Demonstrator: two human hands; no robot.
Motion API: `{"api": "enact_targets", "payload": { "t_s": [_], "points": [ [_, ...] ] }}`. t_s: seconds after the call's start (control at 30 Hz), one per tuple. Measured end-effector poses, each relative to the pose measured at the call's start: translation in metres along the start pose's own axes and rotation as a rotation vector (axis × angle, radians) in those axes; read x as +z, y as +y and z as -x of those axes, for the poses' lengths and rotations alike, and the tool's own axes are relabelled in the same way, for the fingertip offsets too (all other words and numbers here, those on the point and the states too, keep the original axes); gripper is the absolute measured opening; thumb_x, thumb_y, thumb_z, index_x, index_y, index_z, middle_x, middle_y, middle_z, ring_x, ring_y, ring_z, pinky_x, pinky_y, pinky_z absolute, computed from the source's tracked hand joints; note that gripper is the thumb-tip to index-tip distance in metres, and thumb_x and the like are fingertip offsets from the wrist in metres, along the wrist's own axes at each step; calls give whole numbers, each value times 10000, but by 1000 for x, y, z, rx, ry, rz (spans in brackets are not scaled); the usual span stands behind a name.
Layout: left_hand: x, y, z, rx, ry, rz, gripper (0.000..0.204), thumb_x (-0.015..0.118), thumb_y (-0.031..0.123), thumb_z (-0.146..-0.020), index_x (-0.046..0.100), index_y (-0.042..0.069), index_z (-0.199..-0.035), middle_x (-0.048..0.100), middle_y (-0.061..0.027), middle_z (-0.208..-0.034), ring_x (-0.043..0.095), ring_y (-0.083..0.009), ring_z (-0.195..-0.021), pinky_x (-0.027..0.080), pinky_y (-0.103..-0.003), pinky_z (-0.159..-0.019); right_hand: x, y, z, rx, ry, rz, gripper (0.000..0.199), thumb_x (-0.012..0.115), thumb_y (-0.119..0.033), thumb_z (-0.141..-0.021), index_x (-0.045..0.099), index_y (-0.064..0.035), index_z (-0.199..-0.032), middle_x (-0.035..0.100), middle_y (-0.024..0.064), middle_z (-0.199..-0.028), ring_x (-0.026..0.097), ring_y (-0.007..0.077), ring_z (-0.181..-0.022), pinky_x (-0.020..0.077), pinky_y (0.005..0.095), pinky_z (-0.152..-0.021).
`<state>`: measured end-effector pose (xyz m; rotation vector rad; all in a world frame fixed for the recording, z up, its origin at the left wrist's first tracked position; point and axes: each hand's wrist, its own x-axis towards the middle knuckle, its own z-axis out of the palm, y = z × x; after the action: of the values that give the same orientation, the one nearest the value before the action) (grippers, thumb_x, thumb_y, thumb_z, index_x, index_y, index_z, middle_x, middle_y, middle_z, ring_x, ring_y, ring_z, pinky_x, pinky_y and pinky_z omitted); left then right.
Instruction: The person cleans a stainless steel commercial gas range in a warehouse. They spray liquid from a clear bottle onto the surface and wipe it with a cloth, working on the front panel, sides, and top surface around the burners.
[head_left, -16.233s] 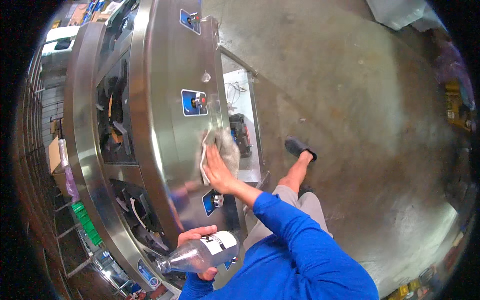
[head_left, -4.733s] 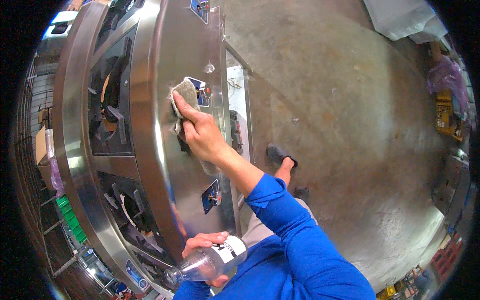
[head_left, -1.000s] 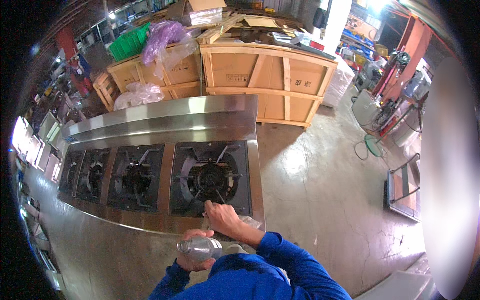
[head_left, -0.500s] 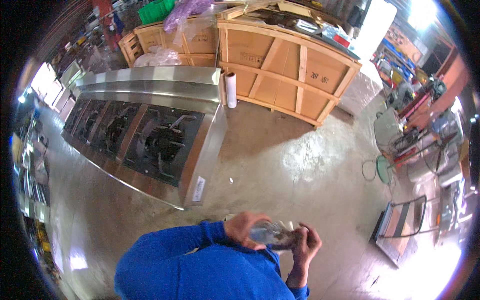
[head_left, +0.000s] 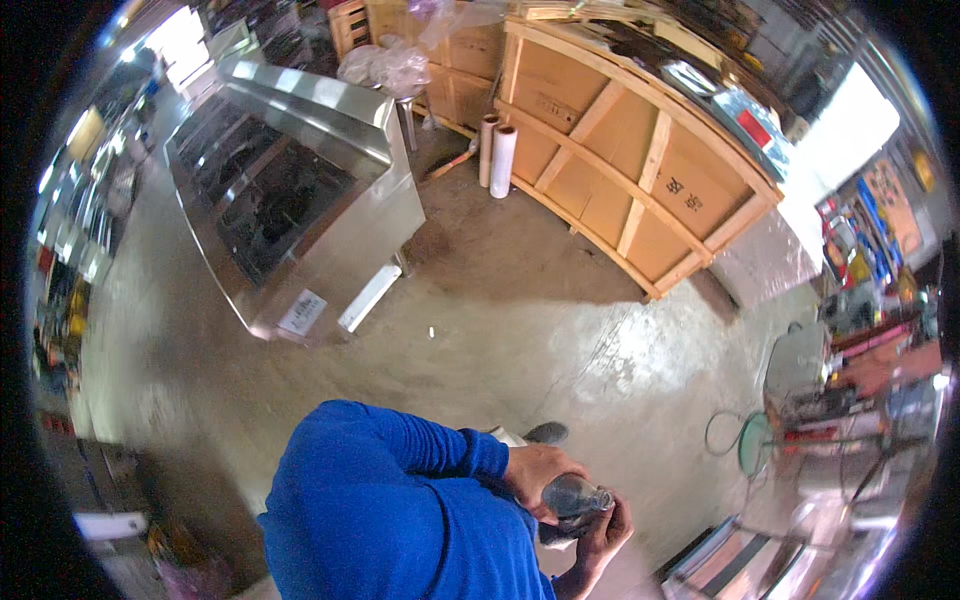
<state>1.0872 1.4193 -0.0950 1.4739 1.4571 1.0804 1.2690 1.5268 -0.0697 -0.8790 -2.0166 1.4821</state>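
In front of my chest I hold a clear, greyish bottle (head_left: 570,494), tilted with its neck toward the right. My left hand (head_left: 533,478) is closed round its body. Bent at the neck end are the fingers of my right hand (head_left: 608,530), closed against the bottle; whether a cap is there is too small to tell. Ahead and to the left stands a steel gas range (head_left: 370,215) with several burners, out of reach of both hands.
A big wooden crate (head_left: 600,150) stands ahead, with two upright rolls (head_left: 502,160) by its left end. A flat cart (head_left: 735,565) is at the lower right, below a cluttered bench (head_left: 880,370). A small white bit (head_left: 431,332) lies on the concrete floor.
My view has turned, so the range and crate sit differently in it. The bottle and both hands appear lower and further right, and my right hand is now closer against the bottle's neck.
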Motion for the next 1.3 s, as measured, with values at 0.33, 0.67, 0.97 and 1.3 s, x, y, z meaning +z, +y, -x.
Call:
{"api": "enact_targets", "payload": {
  "t_s": [0.33, 0.67, 0.97, 1.3],
  "points": [
    [4, 20, -291, 90, 122, 63, 679, 850, 344, -575, 598, 87, -1151, 691, -137, -1005, 664, -327, -947, 513, -416, -815, -196, 33, -202, 14, -35, 277, 213, 510, -140, -956, 576, 60, -925, 572, 121, -747, 508, 172, -709, 450, 336, -643],
    [72, 0, -482, -34, 96, -45, 640, 853, 342, -526, 611, 97, -1066, 670, -135, -942, 647, -353, -890, 501, -423, -769, -345, 113, -344, -24, 104, -61, 452, 463, -392, -1036, 630, 27, -1012, 570, 51, -914, 506, 149, -863, 433, 300, -783],
    [164, 30, -672, -196, 317, -11, 626, 846, 380, -551, 617, 102, -1064, 687, -138, -967, 658, -347, -925, 504, -431, -794, -531, 161, -467, -160, -173, -120, 477, 445, -387, -1037, 616, 45, -929, 573, 61, -857, 498, 145, -790, 414, 299, -698],
    [173, 25, -829, -277, 376, -155, 647, 835, 434, -548, 626, 122, -1075, 700, -135, -917, 668, -351, -880, 516, -446, -768, -627, 191, -586, -356, -151, 33, 465, 387, -331, -1033, 600, 81, -1068, 616, 159, -944, 566, 239, -879, 446, 366, -817]
  ]
}}
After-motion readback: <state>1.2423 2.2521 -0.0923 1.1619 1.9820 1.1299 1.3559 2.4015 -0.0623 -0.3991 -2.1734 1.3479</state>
